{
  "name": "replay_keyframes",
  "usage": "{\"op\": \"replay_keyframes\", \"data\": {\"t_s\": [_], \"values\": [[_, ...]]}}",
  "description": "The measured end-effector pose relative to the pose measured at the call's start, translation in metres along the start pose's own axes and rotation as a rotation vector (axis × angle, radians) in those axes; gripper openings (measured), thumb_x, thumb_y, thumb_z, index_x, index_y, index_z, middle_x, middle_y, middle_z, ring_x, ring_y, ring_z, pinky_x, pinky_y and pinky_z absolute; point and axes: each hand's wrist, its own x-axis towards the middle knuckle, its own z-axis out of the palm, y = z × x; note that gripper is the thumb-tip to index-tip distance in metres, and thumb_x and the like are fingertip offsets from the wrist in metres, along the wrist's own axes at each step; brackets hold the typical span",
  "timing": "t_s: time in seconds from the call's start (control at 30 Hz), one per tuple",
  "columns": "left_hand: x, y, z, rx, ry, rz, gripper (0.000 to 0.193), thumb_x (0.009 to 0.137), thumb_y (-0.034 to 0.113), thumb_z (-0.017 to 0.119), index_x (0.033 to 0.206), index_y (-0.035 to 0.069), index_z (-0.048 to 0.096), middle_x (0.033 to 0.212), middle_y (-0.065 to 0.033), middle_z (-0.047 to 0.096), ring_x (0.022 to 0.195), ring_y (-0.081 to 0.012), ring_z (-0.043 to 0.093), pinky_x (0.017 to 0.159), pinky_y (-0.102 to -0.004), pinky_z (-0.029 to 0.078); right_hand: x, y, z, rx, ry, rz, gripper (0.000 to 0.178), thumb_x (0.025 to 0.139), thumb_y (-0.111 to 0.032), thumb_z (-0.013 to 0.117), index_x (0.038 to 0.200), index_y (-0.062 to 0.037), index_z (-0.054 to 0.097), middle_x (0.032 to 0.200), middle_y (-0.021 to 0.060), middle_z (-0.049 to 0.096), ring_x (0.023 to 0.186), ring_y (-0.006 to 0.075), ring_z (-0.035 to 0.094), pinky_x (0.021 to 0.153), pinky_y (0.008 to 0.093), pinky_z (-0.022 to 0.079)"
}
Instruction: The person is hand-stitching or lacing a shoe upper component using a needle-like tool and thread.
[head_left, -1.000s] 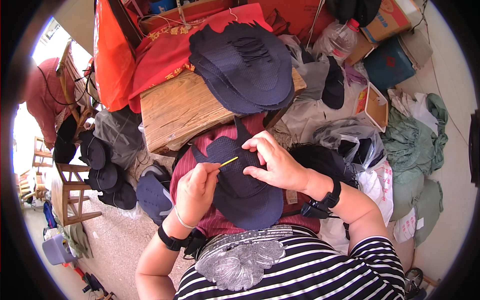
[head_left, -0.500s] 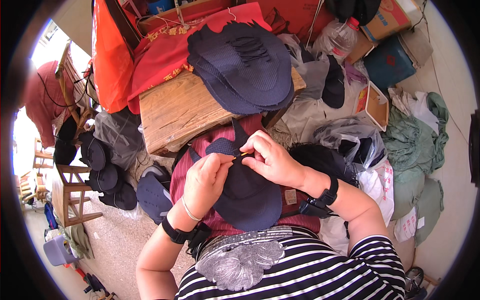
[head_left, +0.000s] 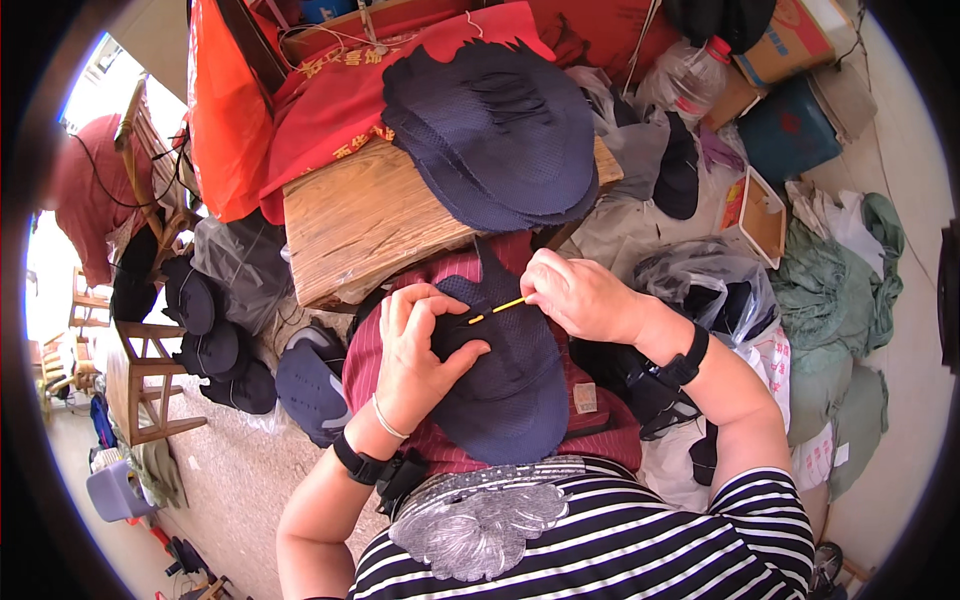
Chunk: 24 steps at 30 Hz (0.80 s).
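A navy fabric piece [head_left: 505,390], shaped like a cap with a rounded brim, lies across a maroon striped cloth [head_left: 380,340] on my lap. My right hand [head_left: 580,300] pinches one end of a thin yellow strip [head_left: 510,304] with a short black section. Its other end meets the fabric beside my left hand. My left hand [head_left: 415,340] rests at the piece's left side, thumb and fingers apart around the strip's far end. What the strip is, I cannot make out.
Ahead stands a wooden bench [head_left: 370,220] with a stack of navy pieces [head_left: 490,130] and a red cloth [head_left: 340,110]. Navy caps [head_left: 215,350] lie on the floor at left near a wooden stool [head_left: 150,385]. Plastic bags [head_left: 700,280] and green cloth [head_left: 830,310] fill the right.
My hands have moved apart. My right hand has drawn right with the yellow strip, now showing longer. My left hand's fingers have let go and spread.
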Motion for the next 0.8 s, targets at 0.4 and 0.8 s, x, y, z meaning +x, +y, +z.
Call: {"op": "replay_keyframes", "data": {"t_s": [0.4,0.8], "values": [[-0.001,0.001,0.000,0.005,-0.022,-0.009,0.053,0.064,0.018,0.093,0.108,0.010,0.064,0.115,-0.0103,0.055,0.109,-0.0327,0.052,0.097,-0.0440,0.043,0.038,0.003,0.000,0.250,-0.250,-0.170,0.041,0.095,-0.034,0.068,0.066,-0.0068,0.057,0.065,0.0092,0.057,0.060,0.0325,0.059,0.057,0.0445,0.045],[-0.008,-0.017,-0.001,-0.066,-0.020,0.025,0.057,0.067,0.019,0.093,0.115,0.009,0.064,0.123,-0.0119,0.053,0.115,-0.0320,0.052,0.101,-0.0442,0.043,-0.017,0.008,-0.048,0.293,-0.289,0.260,0.025,0.099,-0.024,0.066,0.087,-0.0032,0.070,0.075,0.0081,0.063,0.066,0.0225,0.062,0.062,0.0358,0.048]]}}
